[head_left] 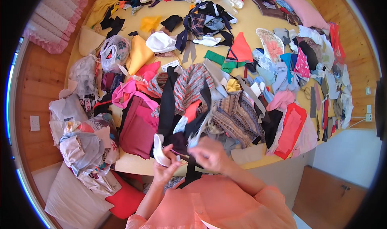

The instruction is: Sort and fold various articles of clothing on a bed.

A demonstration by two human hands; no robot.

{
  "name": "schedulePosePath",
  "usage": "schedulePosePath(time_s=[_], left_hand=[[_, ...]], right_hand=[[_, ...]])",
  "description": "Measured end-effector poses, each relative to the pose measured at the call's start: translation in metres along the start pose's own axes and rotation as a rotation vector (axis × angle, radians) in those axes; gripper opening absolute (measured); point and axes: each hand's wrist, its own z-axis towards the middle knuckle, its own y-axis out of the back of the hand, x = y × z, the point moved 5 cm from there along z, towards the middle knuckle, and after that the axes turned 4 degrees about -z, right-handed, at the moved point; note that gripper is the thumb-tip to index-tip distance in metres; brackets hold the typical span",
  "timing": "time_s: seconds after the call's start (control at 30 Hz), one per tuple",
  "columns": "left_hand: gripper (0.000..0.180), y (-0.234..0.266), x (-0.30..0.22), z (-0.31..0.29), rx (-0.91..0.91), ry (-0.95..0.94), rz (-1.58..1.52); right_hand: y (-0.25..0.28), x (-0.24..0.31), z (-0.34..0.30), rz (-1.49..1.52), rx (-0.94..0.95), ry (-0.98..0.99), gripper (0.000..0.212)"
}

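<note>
Near the front edge of the bed-like surface, my left hand (165, 169) is closed around a folded white strip of cloth (160, 151), thumb and fingers pinching its lower end. To the right of it my right hand (209, 153) is closed, blurred by motion, on a thin greyish-white strip (197, 134) that rises from the fingers. Whether the two strips are one piece I cannot tell. Just beyond my hands are a long black strip (166, 104), a maroon cloth (138, 136) and a patterned knit piece (234, 118).
Fabric heaps cover much of the yellow surface (139, 167). Filled plastic bags (115, 53) line the left side, with a grey-white cushion (74, 196) below. A red cloth (289, 126) lies at right, a pink pillow (303, 12) at the far right. Scissors (307, 92) lie at right.
</note>
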Motion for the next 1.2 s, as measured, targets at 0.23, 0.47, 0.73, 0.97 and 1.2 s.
schedulePosePath(time_s=[0.23,0.47,0.73,0.97,1.2], left_hand=[[0.043,-0.01,-0.005,-0.014,0.051,0.201,0.092],[0.024,0.014,0.014,-0.036,-0.312,0.173,0.178],[0.056,0.086,0.054,-0.034,-0.838,0.1,0.071],[0.055,0.076,0.056,-0.032,-0.755,0.165,0.053],[0.019,0.068,-0.019,-0.077,-0.73,0.171,0.644]], right_hand=[[-0.031,0.051,0.003,0.223,0.154,0.301,0.021],[-0.004,0.005,-0.004,0.224,0.094,-0.057,0.009],[0.052,-0.094,-0.013,0.337,-0.416,-0.527,0.019],[-0.041,-0.101,-0.008,-0.232,0.103,-0.193,0.078],[-0.09,-0.093,-0.012,-0.454,0.473,-0.37,0.08]])
